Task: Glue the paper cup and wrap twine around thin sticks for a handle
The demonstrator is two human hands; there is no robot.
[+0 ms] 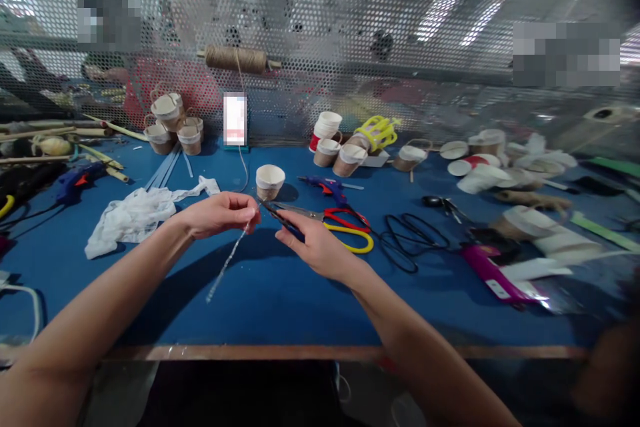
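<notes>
My left hand (227, 213) pinches a thin, whitish twisted strand (227, 263). Its loose end hangs down toward the front of the table. My right hand (315, 243) is wrapped round dark-handled pliers (285, 217), whose tip points at the fingertips of my left hand. Whether the jaws touch the strand is too small to tell. Just behind both hands stands a small paper cup (270, 182), brown below with a white rim band. Scissors (350, 223) with red and yellow handles lie beside my right hand, partly hidden by it.
Crumpled white cloth (135, 217) lies left of my hands. A blue glue gun (327, 188) rests right of the cup, and a purple one (495, 273) farther right near a black cable (410, 240). Several small baskets (167, 113), a phone (235, 121) and a twine spool (236, 60) are at the back.
</notes>
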